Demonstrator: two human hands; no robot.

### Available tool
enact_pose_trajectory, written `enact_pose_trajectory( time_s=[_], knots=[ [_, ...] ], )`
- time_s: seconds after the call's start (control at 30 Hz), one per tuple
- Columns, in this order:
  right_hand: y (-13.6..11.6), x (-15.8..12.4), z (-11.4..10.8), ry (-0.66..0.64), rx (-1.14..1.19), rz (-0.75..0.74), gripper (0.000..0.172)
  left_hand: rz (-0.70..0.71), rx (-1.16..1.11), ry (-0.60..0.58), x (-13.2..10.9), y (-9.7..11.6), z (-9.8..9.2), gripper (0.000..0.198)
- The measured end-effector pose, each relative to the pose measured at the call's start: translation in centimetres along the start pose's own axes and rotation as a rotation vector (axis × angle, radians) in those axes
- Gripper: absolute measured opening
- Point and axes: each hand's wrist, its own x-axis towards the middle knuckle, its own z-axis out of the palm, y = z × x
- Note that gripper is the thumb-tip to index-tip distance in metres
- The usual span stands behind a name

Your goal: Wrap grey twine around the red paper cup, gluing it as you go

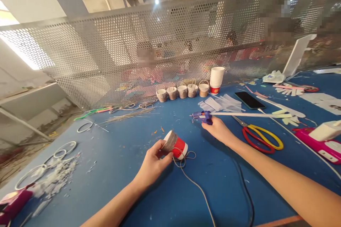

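My left hand (154, 161) grips a red and white paper cup (181, 148), tilted on its side above the blue table. Grey cord (170, 142) is wound round the cup's upper part, and its loose end (197, 184) trails toward the table's front edge. In my right hand (217, 129) is a blue hot glue gun (202, 116), its nozzle pointing left. A long translucent glue stick (239, 114) sticks out of its back. The gun is apart from the cup.
Several small cord-wrapped baskets (182, 92) and a stack of paper cups (217, 78) line the perforated metal screen (106, 49). Scissors (262, 138), a phone (249, 100) and a pink power strip (326, 145) lie at right. White rings (30, 176) and scraps (57, 181) lie left.
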Motion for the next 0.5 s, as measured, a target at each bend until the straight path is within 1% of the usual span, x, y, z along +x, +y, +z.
enact_pose_trajectory(
  time_s=[0.03, 0.1, 0.17, 0.2, 0.33, 0.43, 0.5],
  knots=[
    [-0.4, -0.6, -0.3, -0.025, 0.041, -0.004, 0.016, -0.004, 0.003, 0.006, 0.0, 0.1, 0.0, 0.013],
    [-1.4, -2.1, -1.0, -0.114, 0.165, -0.013, 0.021, -0.008, 0.011, 0.024, 0.0, 0.4, 0.0, 0.013],
    [-2.4, -3.8, -1.6, -0.219, 0.305, -0.032, 0.022, -0.008, 0.032, 0.052, 0.1, 0.7, 0.0, 0.013],
    [-2.8, -4.6, -1.9, -0.252, 0.332, -0.054, 0.021, -0.009, 0.046, 0.068, 0.1, 0.8, 0.0, 0.012],
    [-4.0, -7.1, -2.1, -0.313, 0.278, -0.129, 0.021, -0.009, 0.096, 0.118, 0.2, 1.0, -0.1, 0.011],
    [-4.3, -8.0, -1.8, -0.338, 0.192, -0.171, 0.017, 0.013, 0.129, 0.134, 0.2, 0.8, -0.2, 0.01],
    [-4.4, -8.3, -1.5, -0.333, 0.147, -0.2, 0.02, 0.038, 0.142, 0.139, 0.2, 0.7, -0.2, 0.008]
  ],
)
